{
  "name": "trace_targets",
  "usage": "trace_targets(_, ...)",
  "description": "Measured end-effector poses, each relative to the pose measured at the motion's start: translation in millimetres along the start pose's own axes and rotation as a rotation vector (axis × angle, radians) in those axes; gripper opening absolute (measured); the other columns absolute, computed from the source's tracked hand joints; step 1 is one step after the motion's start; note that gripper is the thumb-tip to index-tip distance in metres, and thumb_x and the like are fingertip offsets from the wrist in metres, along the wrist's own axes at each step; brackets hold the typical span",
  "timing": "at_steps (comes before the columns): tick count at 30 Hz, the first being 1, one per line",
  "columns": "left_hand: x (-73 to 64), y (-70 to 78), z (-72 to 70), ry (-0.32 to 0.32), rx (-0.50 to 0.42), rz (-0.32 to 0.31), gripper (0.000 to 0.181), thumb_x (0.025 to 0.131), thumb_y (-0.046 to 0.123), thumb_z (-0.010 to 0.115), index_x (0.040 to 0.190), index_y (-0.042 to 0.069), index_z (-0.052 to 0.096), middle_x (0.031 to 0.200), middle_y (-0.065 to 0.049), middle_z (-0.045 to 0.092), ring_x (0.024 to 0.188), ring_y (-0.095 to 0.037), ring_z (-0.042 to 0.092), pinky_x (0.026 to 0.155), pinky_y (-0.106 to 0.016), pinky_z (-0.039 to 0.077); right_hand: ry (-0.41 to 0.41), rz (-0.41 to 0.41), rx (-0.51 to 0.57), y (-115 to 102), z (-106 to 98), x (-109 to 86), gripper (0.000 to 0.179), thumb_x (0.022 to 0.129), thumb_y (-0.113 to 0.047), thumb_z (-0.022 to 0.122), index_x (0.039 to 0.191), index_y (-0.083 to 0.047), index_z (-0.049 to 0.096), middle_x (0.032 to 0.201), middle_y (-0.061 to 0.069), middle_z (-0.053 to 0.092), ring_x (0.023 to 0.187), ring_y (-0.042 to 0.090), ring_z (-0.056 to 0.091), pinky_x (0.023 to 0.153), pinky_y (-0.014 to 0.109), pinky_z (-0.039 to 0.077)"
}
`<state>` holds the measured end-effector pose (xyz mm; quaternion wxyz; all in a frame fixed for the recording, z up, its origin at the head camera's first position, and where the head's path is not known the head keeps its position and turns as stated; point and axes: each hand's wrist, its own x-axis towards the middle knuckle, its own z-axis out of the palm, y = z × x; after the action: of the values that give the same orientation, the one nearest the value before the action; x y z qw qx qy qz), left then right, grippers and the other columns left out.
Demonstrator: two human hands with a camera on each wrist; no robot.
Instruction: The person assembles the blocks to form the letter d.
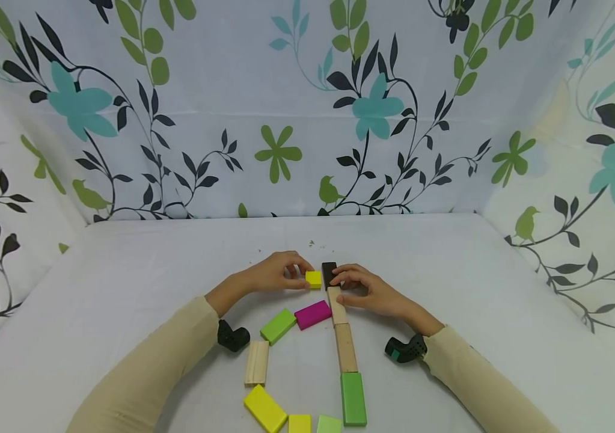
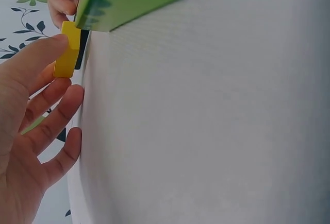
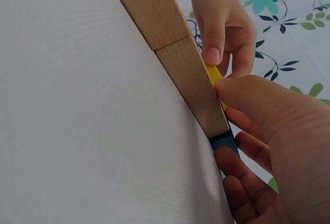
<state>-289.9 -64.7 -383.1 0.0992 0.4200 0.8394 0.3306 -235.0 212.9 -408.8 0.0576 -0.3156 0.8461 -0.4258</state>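
Observation:
My left hand (image 1: 280, 273) pinches a small yellow block (image 1: 314, 279) between thumb and fingers, just left of a black block (image 1: 328, 268). The right hand (image 1: 374, 293) rests its fingertips on the black block, with the thumb against the side of a natural wood block (image 1: 335, 300) below it. In the right wrist view, the thumb lies along the upper edge of a wood block (image 3: 193, 85), and the fingers are by the dark block (image 3: 223, 140). The left wrist view shows the thumb on the yellow block's face (image 2: 67, 54) and the other fingers spread loosely.
A second wood block (image 1: 346, 349) and a green block (image 1: 353, 399) continue the line toward me. Magenta (image 1: 313, 314), lime (image 1: 278, 326), wood (image 1: 256, 363) and yellow (image 1: 266, 409) blocks curve on the left. More blocks lie at the near edge. Patterned cloth (image 1: 204, 108) hangs behind.

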Motion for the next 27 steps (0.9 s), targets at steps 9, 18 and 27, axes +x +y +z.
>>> trace_targets(9,-7.1,5.6,-4.1,0.025,-0.017,0.009,0.033,0.089,0.019,0.071,0.118,0.003,0.066,0.106,-0.009,0.063,0.090,-0.018,0.063,0.081,-0.029,0.053,0.003,0.005,-0.011,3.0,-0.2,0.6,0.032,0.090,-0.019,0.071,0.121,-0.013,0.064,0.141,0.007,0.047,0.106,0.019,0.054,0.095,0.032,0.045)
trace_targets(18,-14.8,7.8,-4.0,0.021,-0.034,-0.014,0.034,0.089,0.019,0.072,0.118,0.005,0.067,0.107,-0.007,0.063,0.090,-0.015,0.062,0.079,-0.025,0.053,-0.001,-0.001,0.002,4.5,0.7,1.0,0.032,0.090,-0.019,0.071,0.121,-0.013,0.064,0.142,0.008,0.047,0.105,0.018,0.054,0.095,0.031,0.045)
trace_targets(27,-21.3,13.6,-3.7,0.035,0.003,0.019,0.034,0.088,0.021,0.073,0.118,0.006,0.067,0.105,-0.008,0.063,0.087,-0.014,0.063,0.077,-0.026,0.053,0.008,-0.017,0.007,3.9,0.0,0.0,0.032,0.089,-0.018,0.072,0.120,-0.012,0.064,0.141,0.009,0.048,0.107,0.021,0.054,0.095,0.031,0.046)
